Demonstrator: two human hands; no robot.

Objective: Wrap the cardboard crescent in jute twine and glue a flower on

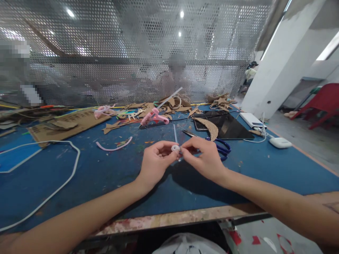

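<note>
Between my hands is a small white round piece (175, 148) that looks like a tight coil. My left hand (156, 160) pinches it between thumb and fingertips. From the other side, my right hand (205, 158) has thumb and forefinger pressed together at its right edge; what exactly they grip there is tiny. Just behind, a translucent glue stick (175, 133) lies on the blue table, partly hidden by my fingers. Scissors with dark blue handles (224, 148) lie beyond my right hand, partly covered by it. A curved strip of cardboard (210, 127) rests by them.
A pink glue gun (153, 118) stands behind my hands. A curved pale strip (113, 149) lies left. Cardboard scraps (135, 107) line the back, below a perforated metal screen (127, 53). A black tablet (230, 125), white charger (280, 142) and white cord (75, 165) lie around.
</note>
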